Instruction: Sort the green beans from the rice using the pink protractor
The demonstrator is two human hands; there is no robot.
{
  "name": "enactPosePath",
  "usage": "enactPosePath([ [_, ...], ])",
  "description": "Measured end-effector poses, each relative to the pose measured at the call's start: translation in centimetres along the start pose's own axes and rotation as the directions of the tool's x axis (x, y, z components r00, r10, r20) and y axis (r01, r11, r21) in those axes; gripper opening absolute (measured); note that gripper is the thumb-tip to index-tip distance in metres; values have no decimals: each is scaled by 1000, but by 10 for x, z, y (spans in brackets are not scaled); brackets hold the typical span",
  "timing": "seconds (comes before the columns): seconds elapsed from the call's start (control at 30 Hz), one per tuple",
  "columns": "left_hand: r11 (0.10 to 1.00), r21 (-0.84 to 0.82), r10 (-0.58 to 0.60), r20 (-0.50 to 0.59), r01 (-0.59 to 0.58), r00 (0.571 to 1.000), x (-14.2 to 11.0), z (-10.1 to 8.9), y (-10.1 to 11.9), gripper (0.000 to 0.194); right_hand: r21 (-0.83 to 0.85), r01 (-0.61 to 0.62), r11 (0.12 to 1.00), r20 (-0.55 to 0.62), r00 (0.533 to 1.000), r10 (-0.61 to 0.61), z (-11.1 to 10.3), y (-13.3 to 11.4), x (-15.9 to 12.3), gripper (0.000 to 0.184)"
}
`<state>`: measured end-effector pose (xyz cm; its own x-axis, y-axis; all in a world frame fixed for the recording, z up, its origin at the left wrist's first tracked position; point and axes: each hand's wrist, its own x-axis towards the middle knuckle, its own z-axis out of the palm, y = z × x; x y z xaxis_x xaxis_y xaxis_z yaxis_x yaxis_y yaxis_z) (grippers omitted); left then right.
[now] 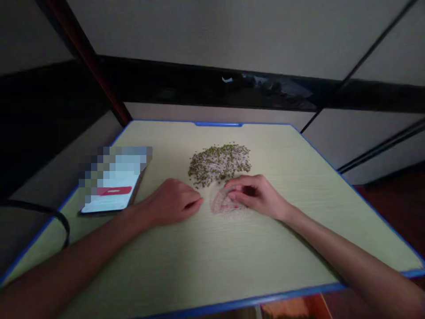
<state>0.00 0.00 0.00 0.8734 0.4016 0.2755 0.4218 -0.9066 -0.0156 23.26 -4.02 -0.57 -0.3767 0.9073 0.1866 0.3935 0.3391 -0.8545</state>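
Fingers (245, 180) of the right hand (265, 195) pinch a clear, curved, pink-marked plastic piece (222, 202), just on the near side of a green-and-white grain heap (219, 164); at left, the left hand (174, 201) curls, fingertips pressed together, any contents hidden.

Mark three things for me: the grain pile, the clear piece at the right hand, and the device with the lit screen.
Grain pile (219, 164): head view, middle of the heap.
Clear piece (219, 203): head view, its left part.
Device (117, 180): head view, its screen.
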Motion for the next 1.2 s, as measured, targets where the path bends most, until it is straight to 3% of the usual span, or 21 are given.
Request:
enactPosePath([
  [0.1,999,-30,-22,11,23,1000,3,-1,2,35,8,32,999,64,997,-33,1,-7,-3,20],
  [0.2,997,-61,-37,23,38,999,3,-1,2,35,133,1,991,70,997,-11,0,-9,-4,16],
  [0.33,996,-87,-32,3,32,999,2,1,0,35,329,-68,942,-124,986,115,-13,0,-1,17],
  [0.47,995,-93,-23,-21,21,1000,1,2,0,36,338,-154,928,-408,865,292,-35,16,1,20],
  [0.53,995,-93,-21,-19,19,1000,1,2,-1,36,328,-185,926,-490,806,334,-44,22,1,22],
  [0.6,996,-84,-21,-21,20,1000,0,2,-1,36,308,-212,927,-516,782,350,-48,25,1,22],
  [0.8,998,-52,-21,-15,20,1000,-1,2,-1,35,218,-271,938,-430,836,341,-44,23,0,19],
  [1.2,999,-41,-24,-2,24,1000,-3,4,-1,35,123,-321,939,-449,826,341,-42,23,1,17],
])
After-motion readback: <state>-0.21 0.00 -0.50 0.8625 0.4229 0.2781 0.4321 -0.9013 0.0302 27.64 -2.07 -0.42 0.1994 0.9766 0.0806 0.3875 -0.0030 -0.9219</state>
